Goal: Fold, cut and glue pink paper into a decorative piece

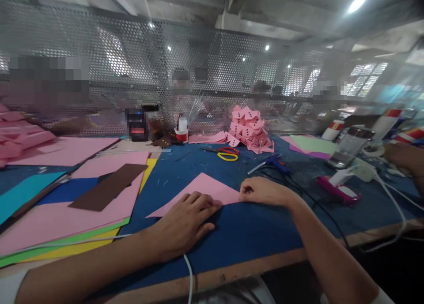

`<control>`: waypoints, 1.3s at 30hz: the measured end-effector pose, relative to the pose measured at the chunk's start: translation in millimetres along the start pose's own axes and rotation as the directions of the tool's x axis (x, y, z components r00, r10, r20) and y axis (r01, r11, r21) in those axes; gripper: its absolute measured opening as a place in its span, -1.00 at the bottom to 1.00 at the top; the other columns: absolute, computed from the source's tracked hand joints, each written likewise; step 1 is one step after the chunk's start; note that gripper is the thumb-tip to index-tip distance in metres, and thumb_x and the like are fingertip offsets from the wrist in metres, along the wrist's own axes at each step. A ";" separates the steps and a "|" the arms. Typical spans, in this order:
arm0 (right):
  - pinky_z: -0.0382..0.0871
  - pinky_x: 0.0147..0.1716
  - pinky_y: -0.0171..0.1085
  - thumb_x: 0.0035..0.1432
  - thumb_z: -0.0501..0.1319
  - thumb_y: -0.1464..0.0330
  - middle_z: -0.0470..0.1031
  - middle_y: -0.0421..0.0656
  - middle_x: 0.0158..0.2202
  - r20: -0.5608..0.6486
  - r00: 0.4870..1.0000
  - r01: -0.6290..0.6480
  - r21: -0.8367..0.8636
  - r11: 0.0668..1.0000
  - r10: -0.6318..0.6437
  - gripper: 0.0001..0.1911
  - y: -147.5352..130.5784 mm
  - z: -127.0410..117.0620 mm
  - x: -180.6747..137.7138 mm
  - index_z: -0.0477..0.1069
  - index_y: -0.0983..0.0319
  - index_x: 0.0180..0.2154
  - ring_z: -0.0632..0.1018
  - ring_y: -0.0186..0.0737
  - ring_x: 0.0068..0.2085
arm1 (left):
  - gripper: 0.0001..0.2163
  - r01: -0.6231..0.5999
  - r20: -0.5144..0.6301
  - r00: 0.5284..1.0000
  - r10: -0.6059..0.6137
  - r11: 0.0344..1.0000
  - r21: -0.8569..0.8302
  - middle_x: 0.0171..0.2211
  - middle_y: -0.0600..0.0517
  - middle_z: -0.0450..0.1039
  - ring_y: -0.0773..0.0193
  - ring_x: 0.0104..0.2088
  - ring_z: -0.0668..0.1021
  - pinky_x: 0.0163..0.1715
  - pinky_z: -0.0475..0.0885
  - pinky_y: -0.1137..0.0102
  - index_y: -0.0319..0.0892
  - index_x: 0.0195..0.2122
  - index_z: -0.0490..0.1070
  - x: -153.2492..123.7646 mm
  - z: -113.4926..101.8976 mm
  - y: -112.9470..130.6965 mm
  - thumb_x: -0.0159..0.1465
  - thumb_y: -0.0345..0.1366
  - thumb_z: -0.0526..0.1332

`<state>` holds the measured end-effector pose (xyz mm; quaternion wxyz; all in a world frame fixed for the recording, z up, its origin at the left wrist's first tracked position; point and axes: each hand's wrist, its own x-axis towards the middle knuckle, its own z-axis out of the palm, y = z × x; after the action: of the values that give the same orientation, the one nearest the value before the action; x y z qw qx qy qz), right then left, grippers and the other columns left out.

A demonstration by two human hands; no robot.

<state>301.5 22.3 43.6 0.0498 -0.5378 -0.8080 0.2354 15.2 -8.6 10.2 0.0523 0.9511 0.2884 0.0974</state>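
Note:
A triangle of pink paper (206, 187), its peak pointing away from me, lies on the blue tabletop. My left hand (185, 220) rests palm down over its lower left part, fingers stretched and touching the sheet. At the right corner, my right hand (263, 191) is closed in a pinch on the paper. Part of the near edge is hidden under the left fingers. Beyond the paper lie scissors (228, 154) with red and yellow handles. To their right is a blue glue gun (276, 163) with a dark cord.
Coloured sheets (109, 224) are stacked at left with a brown strip (109, 187) on top. Folded pink pieces (247, 125) are heaped at the back. A magenta tool (341, 193) and white cable (397, 207) lie right. Another person's arm (404, 158) reaches in there.

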 end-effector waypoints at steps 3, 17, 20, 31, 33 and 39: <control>0.26 -0.34 -0.32 0.12 0.27 0.21 0.64 -0.14 -0.26 -0.002 1.000 0.006 0.010 1.000 -0.006 -0.75 1.0 -0.3 -0.4 0.60 0.23 -0.26 0.58 -0.16 -0.25 | -0.56 0.004 0.003 1.000 -0.004 1.000 0.005 0.14 -0.06 0.35 0.04 0.07 0.38 0.09 0.33 0.08 0.04 0.35 0.15 -0.6 0.3 0.9 0.46 -0.09 0.03; 0.23 -0.37 -0.36 0.12 0.27 0.24 0.63 -0.17 -0.28 0.028 1.000 -0.010 -0.011 1.000 0.010 -0.79 -3.2 -5.9 -2.1 0.60 0.22 -0.28 0.54 -0.23 -0.30 | -0.62 0.001 -0.009 1.000 -0.001 0.999 0.038 0.17 -0.03 0.36 0.06 0.10 0.40 0.11 0.30 0.13 0.06 0.27 0.26 -0.8 2.7 -3.6 0.45 -0.10 0.07; 0.22 -0.39 -0.37 0.12 0.27 0.24 0.63 -0.17 -0.29 0.033 0.999 -0.014 -0.015 1.000 0.015 -0.78 -3.4 -6.9 -2.4 0.60 0.22 -0.28 0.54 -0.24 -0.31 | -0.62 0.006 -0.012 1.000 -0.006 0.999 0.048 0.17 -0.03 0.37 0.06 0.10 0.40 0.11 0.31 0.13 0.08 0.27 0.27 -1.0 3.4 -4.5 0.45 -0.09 0.07; 0.23 -0.38 -0.37 0.09 0.27 0.28 0.63 -0.20 -0.31 0.037 0.999 -0.030 0.005 1.000 0.030 -0.84 0.3 -7.8 -3.5 0.58 0.22 -0.35 0.56 -0.24 -0.29 | -0.60 -0.006 -0.033 0.999 0.008 0.998 0.059 0.13 -0.04 0.40 0.07 0.07 0.42 0.10 0.33 0.14 0.08 0.28 0.27 -1.1 5.4 -6.8 0.44 -0.08 0.08; 0.24 -0.38 -0.37 0.09 0.28 0.29 0.64 -0.20 -0.30 0.037 0.998 -0.044 0.015 0.999 0.043 -0.85 0.7 -7.9 -3.8 0.58 0.22 -0.35 0.57 -0.24 -0.29 | -0.60 -0.011 -0.036 0.999 0.013 0.998 0.061 0.13 -0.04 0.40 0.06 0.07 0.42 0.11 0.33 0.13 0.09 0.29 0.26 -1.3 5.5 -6.8 0.44 -0.08 0.07; 0.24 -0.36 -0.37 0.09 0.28 0.29 0.64 -0.20 -0.29 0.033 0.999 -0.038 0.007 0.999 0.037 -0.84 1.7 -8.5 -3.9 0.59 0.21 -0.33 0.57 -0.24 -0.28 | -0.62 0.003 -0.032 0.999 -0.001 0.999 0.054 0.14 -0.04 0.39 0.07 0.07 0.42 0.12 0.32 0.13 0.08 0.27 0.28 -1.1 5.5 -6.3 0.45 -0.09 0.06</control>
<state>307.4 22.1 51.0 0.0340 -0.5486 -0.7976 0.2483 12.1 -4.3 3.7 0.0221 0.9503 0.2925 0.1047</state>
